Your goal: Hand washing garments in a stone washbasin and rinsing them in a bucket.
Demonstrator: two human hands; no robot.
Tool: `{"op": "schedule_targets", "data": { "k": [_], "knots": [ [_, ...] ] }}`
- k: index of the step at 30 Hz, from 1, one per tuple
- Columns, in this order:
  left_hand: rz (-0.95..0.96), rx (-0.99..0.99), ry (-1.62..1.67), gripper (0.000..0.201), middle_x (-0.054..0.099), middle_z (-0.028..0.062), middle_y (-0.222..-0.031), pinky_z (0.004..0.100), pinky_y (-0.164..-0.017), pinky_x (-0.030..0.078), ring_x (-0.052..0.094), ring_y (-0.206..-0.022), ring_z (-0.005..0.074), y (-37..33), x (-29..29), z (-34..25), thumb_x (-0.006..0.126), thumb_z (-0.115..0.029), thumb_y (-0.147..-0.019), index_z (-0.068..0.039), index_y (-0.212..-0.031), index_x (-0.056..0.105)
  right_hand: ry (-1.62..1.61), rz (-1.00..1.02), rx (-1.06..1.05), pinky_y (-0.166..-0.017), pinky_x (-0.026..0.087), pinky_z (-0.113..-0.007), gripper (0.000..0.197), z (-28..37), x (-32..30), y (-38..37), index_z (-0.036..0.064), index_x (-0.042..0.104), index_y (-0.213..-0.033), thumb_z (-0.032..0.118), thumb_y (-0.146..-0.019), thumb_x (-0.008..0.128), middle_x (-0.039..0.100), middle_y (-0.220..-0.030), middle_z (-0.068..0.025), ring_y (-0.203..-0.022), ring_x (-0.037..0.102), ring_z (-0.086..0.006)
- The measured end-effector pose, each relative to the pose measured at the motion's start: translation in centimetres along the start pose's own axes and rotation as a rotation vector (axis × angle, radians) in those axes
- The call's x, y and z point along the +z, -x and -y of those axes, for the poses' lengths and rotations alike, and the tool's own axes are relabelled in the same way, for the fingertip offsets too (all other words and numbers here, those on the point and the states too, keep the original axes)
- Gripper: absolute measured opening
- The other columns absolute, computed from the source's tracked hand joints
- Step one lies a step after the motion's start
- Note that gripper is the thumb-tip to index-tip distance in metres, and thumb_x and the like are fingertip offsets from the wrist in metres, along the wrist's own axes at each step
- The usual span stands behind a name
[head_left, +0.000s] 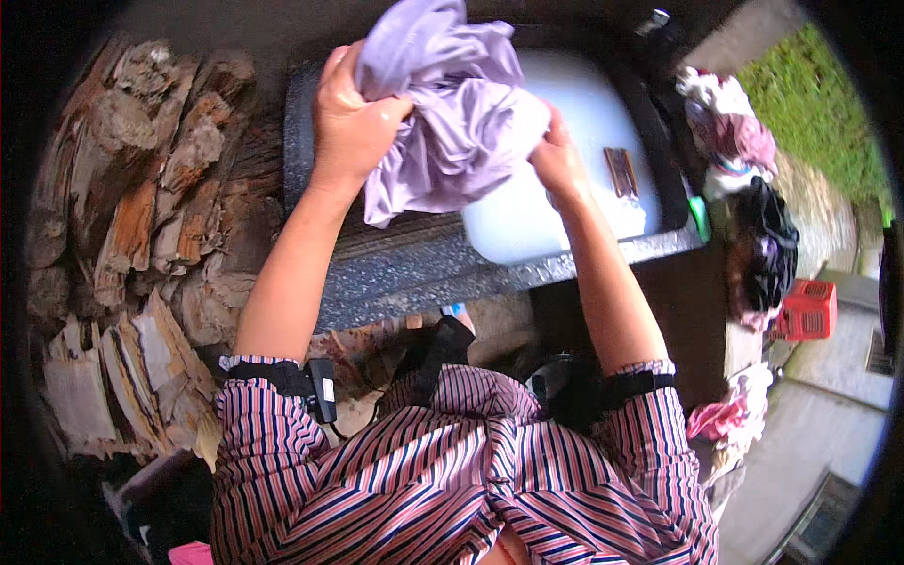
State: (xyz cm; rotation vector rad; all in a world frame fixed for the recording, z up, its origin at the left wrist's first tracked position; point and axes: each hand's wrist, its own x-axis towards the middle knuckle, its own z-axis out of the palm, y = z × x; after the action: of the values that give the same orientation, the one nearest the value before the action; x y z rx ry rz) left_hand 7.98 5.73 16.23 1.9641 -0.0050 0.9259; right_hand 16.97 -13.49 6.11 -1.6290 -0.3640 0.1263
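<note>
A bunched lilac satiny garment (452, 132) is lifted above the speckled dark stone edge of a wash sink (405, 273). My left hand (353, 122) is closed on its left side, thumb pressed over the folds. At the right side of the cloth, my right hand (557, 155) grips it too; part of those fingers is hidden behind the fabric. Behind and to the right of the cloth, the basin holds cloudy whitish water (584, 113). A small brown rectangular object (621, 172) shows in the water near the basin's right wall.
Split firewood (132, 169) is stacked to the left of the sink. Along the right, piled clothes include pink and white pieces (730, 132) and a black garment (767, 235). A red plastic basket (808, 309) stands beyond them. Something green (698, 217) rests at the sink's right corner.
</note>
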Motion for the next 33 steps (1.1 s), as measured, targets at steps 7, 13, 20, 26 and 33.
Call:
{"op": "schedule_targets", "data": {
  "k": [7,13,20,26,33],
  "knots": [
    [0.836,-0.357,-0.704,0.043,0.039,0.0203,-0.120,0.0479,-0.096,0.023,0.033,-0.117,0.0351,7.2,-2.9,8.4,0.059,-0.024,-0.070,-0.016,-0.111,0.053,0.617,0.413,-0.153,-0.097,0.030,-0.038,0.044,1.0,0.1,-3.5,0.0126,0.048,-0.117,0.028,-0.077,0.059,0.036,-0.127,-0.0203,-0.119,0.034,-0.0338],
    [0.481,-0.255,-0.015,0.026,0.056,0.0168,-0.098,0.0328,-0.079,0.043,0.056,-0.092,0.0245,2.2,-2.4,4.7,0.056,-0.015,-0.076,-0.007,-0.101,0.058,0.323,0.628,0.045,-0.092,0.036,-0.031,0.035,10.1,-3.8,-5.5,0.0054,0.053,-0.111,0.026,-0.083,0.055,0.055,-0.110,-0.0091,-0.104,0.050,-0.0184],
    [1.038,0.321,-0.494,0.015,0.059,0.0185,-0.069,0.0418,-0.062,0.047,0.059,-0.067,0.0332,6.2,12.9,7.0,0.051,-0.016,-0.073,-0.007,-0.076,0.062,0.043,0.480,0.562,-0.082,0.043,-0.032,0.027,1.6,-6.1,-5.9,0.0075,0.052,-0.105,0.025,-0.087,0.041,0.058,-0.092,-0.0078,-0.086,0.056,-0.0193],
    [1.173,-0.022,-0.412,0.026,0.059,0.0157,-0.093,0.0399,-0.073,0.046,0.057,-0.087,0.0289,7.2,9.8,2.3,0.049,-0.017,-0.078,-0.007,-0.100,0.058,1.298,0.470,-0.449,-0.090,0.032,-0.044,0.039,3.3,-11.0,-5.3,0.0188,0.055,-0.108,0.039,-0.075,0.059,0.045,-0.121,-0.0067,-0.107,0.045,-0.0275],
    [0.499,0.128,-0.445,0.031,0.058,0.0084,-0.100,0.0330,-0.081,0.043,0.056,-0.091,0.0223,-0.2,-1.0,-8.9,0.065,-0.010,-0.068,-0.005,-0.098,0.058,0.719,-0.013,-1.097,-0.089,0.034,-0.038,0.060,17.0,-19.0,-3.7,-0.0025,0.054,-0.099,0.045,-0.064,0.068,0.050,-0.107,-0.0172,-0.103,0.044,-0.0272]
  ]
}}
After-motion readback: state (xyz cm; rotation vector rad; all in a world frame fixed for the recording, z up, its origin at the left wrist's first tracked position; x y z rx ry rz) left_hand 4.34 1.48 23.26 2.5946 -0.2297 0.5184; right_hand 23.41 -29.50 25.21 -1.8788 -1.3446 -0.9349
